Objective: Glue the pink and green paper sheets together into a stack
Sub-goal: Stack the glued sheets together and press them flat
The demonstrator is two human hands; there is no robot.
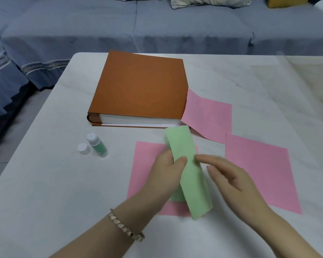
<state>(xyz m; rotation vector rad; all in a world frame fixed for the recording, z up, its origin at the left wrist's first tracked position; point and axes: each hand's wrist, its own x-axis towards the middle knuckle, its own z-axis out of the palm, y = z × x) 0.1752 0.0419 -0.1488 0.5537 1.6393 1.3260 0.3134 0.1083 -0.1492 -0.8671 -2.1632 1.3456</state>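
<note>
The step in hand looked like laying the green sheet onto the pink sheet that lay in front of the album. The left hand pinched the green sheet by its long edge and held it tilted above the pink one. The right hand was relaxed, fingers fairly straight, just beside the sheet; contact was unclear. Next, the green sheet would need flattening and squaring to the pink edges. It looked pale, blurred and slightly bowed. The glue stood uncapped, front-left of the album.
</note>
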